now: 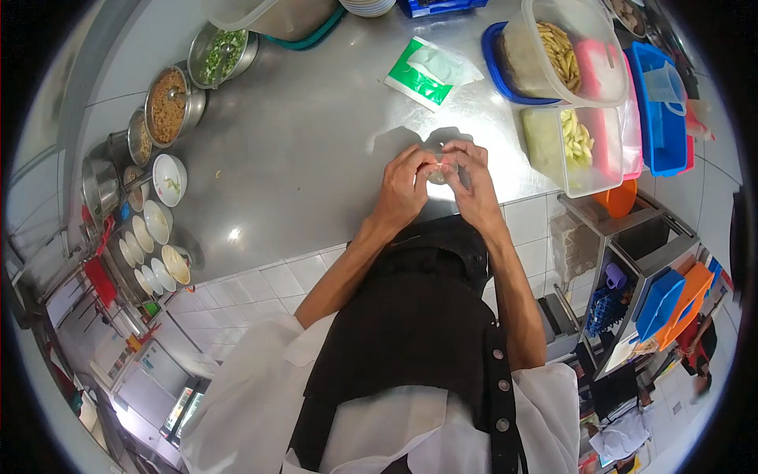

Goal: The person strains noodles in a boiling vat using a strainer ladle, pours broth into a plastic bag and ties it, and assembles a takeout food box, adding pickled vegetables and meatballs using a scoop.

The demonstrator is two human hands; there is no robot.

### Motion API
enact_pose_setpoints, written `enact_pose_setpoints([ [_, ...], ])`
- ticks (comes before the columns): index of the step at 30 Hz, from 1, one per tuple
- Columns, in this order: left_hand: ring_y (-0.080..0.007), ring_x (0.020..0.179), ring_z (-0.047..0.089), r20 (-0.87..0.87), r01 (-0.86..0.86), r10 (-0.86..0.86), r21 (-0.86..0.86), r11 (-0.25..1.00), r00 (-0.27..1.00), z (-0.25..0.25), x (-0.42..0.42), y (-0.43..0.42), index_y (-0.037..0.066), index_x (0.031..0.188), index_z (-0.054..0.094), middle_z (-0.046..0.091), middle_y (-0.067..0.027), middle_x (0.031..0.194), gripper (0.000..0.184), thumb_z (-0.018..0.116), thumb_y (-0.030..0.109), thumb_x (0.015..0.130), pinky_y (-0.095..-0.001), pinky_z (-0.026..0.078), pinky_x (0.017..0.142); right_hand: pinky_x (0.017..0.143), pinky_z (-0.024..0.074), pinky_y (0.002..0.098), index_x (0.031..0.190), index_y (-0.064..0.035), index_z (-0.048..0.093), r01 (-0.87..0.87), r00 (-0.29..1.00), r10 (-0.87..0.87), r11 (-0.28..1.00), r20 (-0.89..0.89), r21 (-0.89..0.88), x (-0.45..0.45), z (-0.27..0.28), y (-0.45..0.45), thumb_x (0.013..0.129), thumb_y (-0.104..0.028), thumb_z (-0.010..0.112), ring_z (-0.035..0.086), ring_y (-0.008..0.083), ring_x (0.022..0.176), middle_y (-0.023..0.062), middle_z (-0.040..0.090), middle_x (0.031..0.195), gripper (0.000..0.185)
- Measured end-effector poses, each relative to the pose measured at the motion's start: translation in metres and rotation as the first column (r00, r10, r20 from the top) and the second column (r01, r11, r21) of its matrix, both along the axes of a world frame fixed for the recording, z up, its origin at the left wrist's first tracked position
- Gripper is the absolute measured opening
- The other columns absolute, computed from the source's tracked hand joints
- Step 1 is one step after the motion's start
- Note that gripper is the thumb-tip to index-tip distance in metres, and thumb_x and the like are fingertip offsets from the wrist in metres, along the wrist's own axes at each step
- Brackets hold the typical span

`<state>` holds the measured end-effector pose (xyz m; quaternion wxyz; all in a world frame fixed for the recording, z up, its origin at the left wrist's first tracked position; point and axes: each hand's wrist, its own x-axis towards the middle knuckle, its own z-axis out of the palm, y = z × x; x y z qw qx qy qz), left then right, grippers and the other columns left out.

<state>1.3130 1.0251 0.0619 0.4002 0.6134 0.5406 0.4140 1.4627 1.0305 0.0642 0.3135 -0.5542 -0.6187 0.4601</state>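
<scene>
Close to the front edge of the steel table, my left hand (403, 183) and my right hand (474, 187) meet, fingertips pinched together. Between them is a small translucent bundle (440, 175) that looks like a little clear plastic bag. A thin pinkish strand shows at the fingertips; whether it is a rubber band I cannot tell. Both hands are closed on this bundle, and its contents are hard to see. Beyond the hands lies a green and white packet (422, 73) with clear plastic sheets coming out of it.
Tubs with yellowish cut pieces stand to the right: an upper tub (559, 59) and a lower tub (572, 150). Beside them is a blue basket (662, 110). Along the left edge are a bowl of chopped greens (223, 57), a bowl of brown crumbs (168, 107) and several white bowls (170, 180).
</scene>
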Motion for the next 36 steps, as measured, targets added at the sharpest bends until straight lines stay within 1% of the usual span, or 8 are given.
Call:
enact_pose_setpoints([
  [10,-0.0219,0.066,0.054,0.133,0.163,-0.157,-0.031,0.986,0.979,0.02,-0.009,0.012,-0.003,0.081,0.057,0.057,-0.0102,0.077,0.004,0.057,-0.005,0.078,-0.029,0.043,0.06,0.095,0.0339,0.0323,0.095,-0.0015,0.063,-0.227,0.835,-0.065,0.863,-0.546,-0.451,0.023,0.016,0.007,0.084,-0.008,0.064,0.043,0.0244,0.108,0.0098,0.05,0.112,0.013],
  [12,-0.0214,0.067,0.054,0.103,0.17,-0.167,-0.017,0.985,0.981,0.019,-0.013,0.017,-0.002,0.081,0.057,0.057,-0.0105,0.078,0.004,0.057,-0.005,0.078,-0.0287,0.043,0.061,0.094,0.0336,0.0308,0.096,-0.0016,0.064,-0.162,0.976,0.155,0.986,0.153,0.038,0.015,0.028,0.005,0.084,-0.008,0.065,0.044,0.0239,0.107,0.0098,0.05,0.111,0.014],
  [13,-0.0205,0.067,0.054,0.095,0.185,-0.182,-0.025,0.982,0.979,0.017,-0.015,0.018,-0.003,0.081,0.057,0.057,-0.0103,0.078,0.004,0.057,-0.005,0.078,-0.028,0.043,0.062,0.094,0.0336,0.0308,0.096,-0.0016,0.064,-0.163,0.976,0.156,0.986,0.151,0.031,0.012,0.029,0.003,0.084,-0.008,0.065,0.044,0.0239,0.107,0.0098,0.05,0.111,0.014],
  [17,-0.0191,0.068,0.052,0.224,0.162,-0.138,-0.094,0.982,0.965,0.012,-0.011,0.021,-0.003,0.082,0.057,0.055,-0.0092,0.077,0.003,0.057,-0.004,0.079,-0.0275,0.043,0.064,0.091,0.0344,0.03,0.098,-0.0014,0.064,-0.029,0.987,0.008,0.991,-0.163,-0.127,0.011,0.013,0.001,0.084,-0.008,0.065,0.045,0.023,0.104,0.0095,0.05,0.111,0.015],
  [20,-0.0184,0.069,0.051,0.249,0.136,-0.111,-0.085,0.987,0.962,0.01,-0.004,0.022,-0.003,0.082,0.057,0.055,-0.0079,0.076,0.004,0.059,-0.004,0.079,-0.0279,0.042,0.063,0.089,0.036,0.0296,0.102,-0.0014,0.065,-0.034,0.812,-0.254,0.877,-0.525,-0.479,0.01,0.012,0.002,0.085,-0.007,0.064,0.046,0.0208,0.103,0.0086,0.05,0.112,0.018],
  [23,-0.022,0.071,0.052,0.148,0.092,-0.088,-0.019,0.996,0.985,0.006,-0.004,0.023,-0.003,0.083,0.058,0.057,-0.0096,0.079,0.007,0.062,-0.002,0.077,-0.0308,0.043,0.063,0.086,0.0382,0.0287,0.101,-0.001,0.066,0.122,0.849,-0.359,0.847,-0.388,-0.517,0.002,0.015,-0.002,0.085,-0.009,0.065,0.047,0.0184,0.103,0.0078,0.05,0.112,0.019],
  [28,-0.0281,0.073,0.054,-0.041,0.015,-0.01,0.118,0.993,0.999,-0.007,0.002,0.013,-0.002,0.086,0.062,0.06,-0.0136,0.081,0.011,0.066,0.0,0.076,-0.0353,0.044,0.065,0.076,0.0411,0.0304,0.092,-0.0031,0.07,0.347,0.923,-0.374,0.91,-0.091,-0.226,-0.008,0.0,-0.006,0.083,-0.014,0.068,0.054,0.0192,0.088,0.0119,0.058,0.102,0.014],
  [36,-0.03,0.072,0.054,-0.086,0.074,-0.063,0.135,0.988,0.994,0.001,0.004,0.013,-0.003,0.086,0.064,0.061,-0.0147,0.079,0.01,0.064,-0.003,0.075,-0.0368,0.044,0.065,0.066,0.0404,0.0306,0.087,-0.0043,0.071,0.394,0.919,-0.387,0.893,0.079,-0.218,-0.01,0.013,-0.005,0.079,-0.012,0.071,0.052,0.0177,0.075,0.0083,0.065,0.077,0.011],
])
